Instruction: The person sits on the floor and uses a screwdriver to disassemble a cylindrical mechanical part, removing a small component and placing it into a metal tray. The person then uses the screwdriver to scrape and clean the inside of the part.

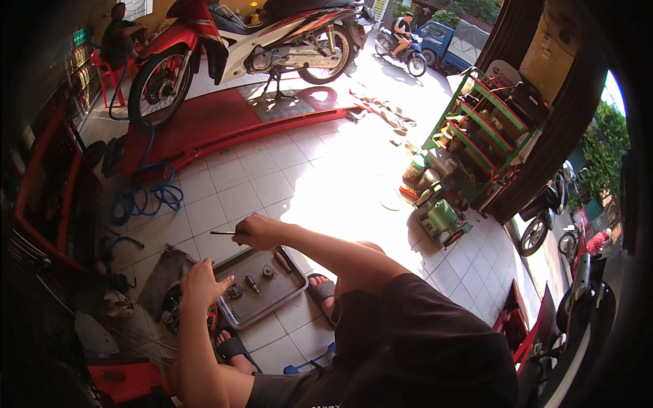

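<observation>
I sit low on a tiled floor. My right hand is closed around a thin dark rod-like tool that points left, held above the far edge of a grey metal tray. Small engine parts and a red-handled tool lie in the tray. My left hand reaches down, fingers spread, onto a round dark engine part beside the tray's left end. What the fingers grip is hidden.
A red-and-white motorbike stands on a red lift ramp at the back. A blue air hose coils on the floor at left. Green shelving and a green machine stand at right. People sit in the background.
</observation>
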The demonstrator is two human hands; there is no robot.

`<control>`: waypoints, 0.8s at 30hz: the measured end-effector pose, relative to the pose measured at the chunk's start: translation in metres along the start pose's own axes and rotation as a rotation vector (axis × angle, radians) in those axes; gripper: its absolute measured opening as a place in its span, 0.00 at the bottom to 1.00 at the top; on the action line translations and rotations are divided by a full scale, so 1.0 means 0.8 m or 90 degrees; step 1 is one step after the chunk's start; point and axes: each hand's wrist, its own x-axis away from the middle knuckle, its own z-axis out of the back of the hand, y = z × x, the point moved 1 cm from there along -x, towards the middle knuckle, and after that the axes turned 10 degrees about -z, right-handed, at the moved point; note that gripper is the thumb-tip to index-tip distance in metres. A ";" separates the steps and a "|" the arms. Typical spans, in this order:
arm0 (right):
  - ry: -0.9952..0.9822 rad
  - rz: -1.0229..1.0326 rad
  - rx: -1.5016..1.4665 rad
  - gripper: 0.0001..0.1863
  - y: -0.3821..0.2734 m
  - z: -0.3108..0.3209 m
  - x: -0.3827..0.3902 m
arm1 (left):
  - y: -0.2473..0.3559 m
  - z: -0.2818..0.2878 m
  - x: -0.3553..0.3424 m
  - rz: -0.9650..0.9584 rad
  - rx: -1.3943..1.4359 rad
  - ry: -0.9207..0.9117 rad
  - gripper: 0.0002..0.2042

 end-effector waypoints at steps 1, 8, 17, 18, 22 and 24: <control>0.009 0.021 -0.097 0.18 -0.019 0.013 0.022 | 0.007 -0.003 -0.003 -0.014 -0.006 -0.001 0.34; -0.008 -0.009 -0.011 0.15 -0.009 -0.014 0.060 | 0.005 -0.030 0.021 -0.074 -0.068 -0.106 0.38; 0.064 -0.139 -0.003 0.15 -0.033 0.019 0.084 | 0.006 -0.080 0.013 -0.115 -0.059 -0.248 0.42; 0.075 -0.136 -0.024 0.15 -0.029 0.018 0.082 | 0.012 -0.080 0.011 -0.113 -0.058 -0.251 0.43; 0.014 -0.169 -0.199 0.15 -0.034 0.017 0.068 | 0.002 -0.099 0.006 -0.125 -0.075 -0.270 0.42; -0.020 -0.147 -0.353 0.16 -0.037 0.030 0.069 | -0.004 -0.108 -0.009 -0.151 -0.083 -0.253 0.40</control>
